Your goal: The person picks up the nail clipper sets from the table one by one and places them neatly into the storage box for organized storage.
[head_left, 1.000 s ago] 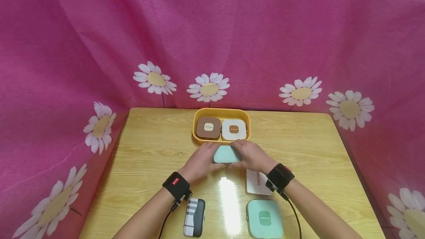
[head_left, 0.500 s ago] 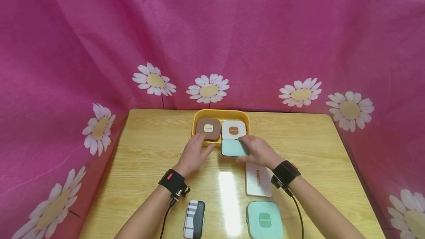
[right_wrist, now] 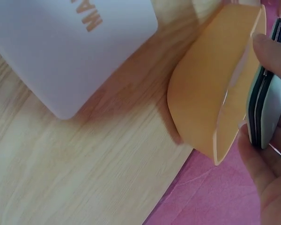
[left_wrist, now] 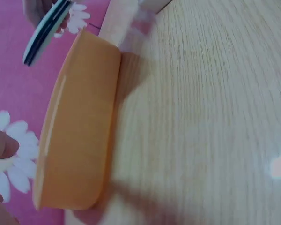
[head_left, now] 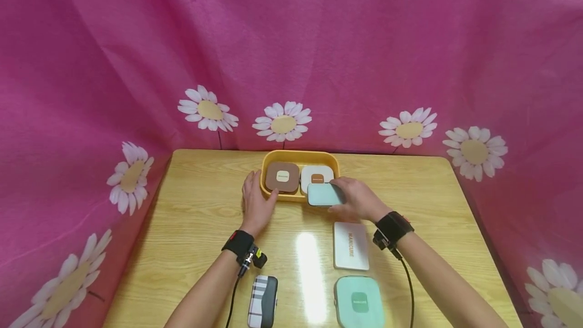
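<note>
A slim mint-green case [head_left: 324, 194] is gripped at its right end by my right hand [head_left: 360, 199], over the front right rim of a yellow bin [head_left: 296, 156]. In the right wrist view, thumb and fingers hold this case [right_wrist: 267, 103] tilted, its dark zip edge showing. My left hand [head_left: 256, 204] is at the bin's left front corner, fingers spread along the left end and thumb near the front rim. Inside the bin lie a brown square case [head_left: 275, 183] and, on its right, a white square case [head_left: 309, 170], partly hidden behind the mint-green one.
On the wooden table [head_left: 200, 206], nearer the body, lie a white flat box [head_left: 350, 257] lettered MANICURE, a square mint case [head_left: 360, 302] and a plaid-and-black case [head_left: 263, 300]. Behind the table hangs a pink flowered cloth [head_left: 337, 65].
Both hands held the slim mint-green case before the bin; the left then let go and moved to the bin's left corner. The right hand has carried the case right and up over the rim.
</note>
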The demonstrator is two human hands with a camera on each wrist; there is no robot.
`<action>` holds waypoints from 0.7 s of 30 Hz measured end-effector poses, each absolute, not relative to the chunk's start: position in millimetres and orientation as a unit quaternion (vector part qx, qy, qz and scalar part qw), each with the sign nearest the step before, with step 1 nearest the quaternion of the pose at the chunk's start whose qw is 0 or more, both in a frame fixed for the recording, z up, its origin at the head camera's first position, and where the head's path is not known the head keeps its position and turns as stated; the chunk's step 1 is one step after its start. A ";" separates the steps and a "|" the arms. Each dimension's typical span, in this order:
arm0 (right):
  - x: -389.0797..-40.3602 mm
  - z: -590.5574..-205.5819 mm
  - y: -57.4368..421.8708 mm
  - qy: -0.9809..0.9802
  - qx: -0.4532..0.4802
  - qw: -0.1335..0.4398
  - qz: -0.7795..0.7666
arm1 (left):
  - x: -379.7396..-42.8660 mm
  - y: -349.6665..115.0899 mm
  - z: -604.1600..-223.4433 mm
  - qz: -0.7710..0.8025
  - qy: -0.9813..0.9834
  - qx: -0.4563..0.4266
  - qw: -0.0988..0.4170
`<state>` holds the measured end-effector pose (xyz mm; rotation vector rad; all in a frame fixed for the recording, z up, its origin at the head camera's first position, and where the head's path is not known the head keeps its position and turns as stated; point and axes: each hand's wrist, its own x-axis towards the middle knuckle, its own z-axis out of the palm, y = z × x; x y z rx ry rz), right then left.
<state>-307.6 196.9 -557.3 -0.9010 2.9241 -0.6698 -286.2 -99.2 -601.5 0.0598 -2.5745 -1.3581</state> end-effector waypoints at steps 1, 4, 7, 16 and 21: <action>-308.9 -557.1 197.7 0.933 -0.288 0.005 -0.214 | -287.4 -100.1 -604.2 -0.469 -0.876 0.025 0.110; -312.3 -557.2 200.1 0.933 -0.290 0.007 -0.212 | -288.9 -101.6 -611.4 -0.515 -0.853 0.048 0.070; -314.3 -558.4 202.5 0.935 -0.284 0.013 -0.212 | -289.7 -102.1 -617.2 -0.583 -0.809 0.078 0.018; -320.0 -561.5 203.8 0.935 -0.269 0.016 -0.230 | -291.9 -102.5 -620.8 -0.713 -0.695 0.086 -0.027; -323.3 -561.8 203.4 0.932 -0.277 0.003 -0.234 | -296.4 -100.8 -630.2 -0.727 -0.679 0.101 -0.024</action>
